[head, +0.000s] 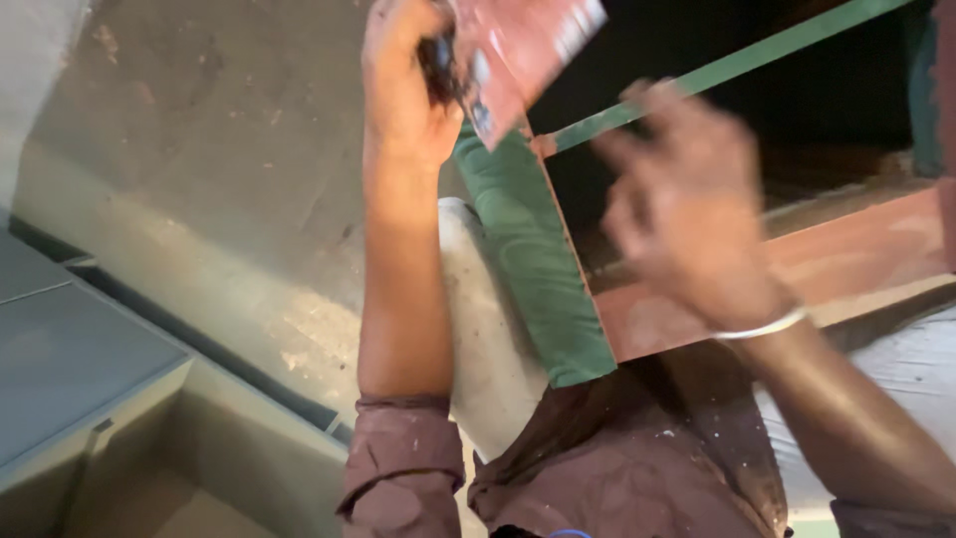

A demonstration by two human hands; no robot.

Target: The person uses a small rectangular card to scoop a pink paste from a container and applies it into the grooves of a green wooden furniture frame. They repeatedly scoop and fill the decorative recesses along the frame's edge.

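My left hand (403, 85) is raised at the top of the view, its fingers closed on a small reddish packet (528, 45) with a pale strip at one corner; something dark shows between the fingers and the packet. My right hand (687, 204) is blurred, held open with fingers spread just right of the packet, touching nothing. A thin pale bangle (762, 327) circles the right wrist. Both arms have brownish sleeves rolled up near the elbow.
A green-painted post (538, 269) and a thin green bar (737, 65) stand behind the hands, joined to a rust-red beam (846, 259). A stained concrete wall (199, 149) fills the left. Grey metal boxes (80, 369) sit at the lower left.
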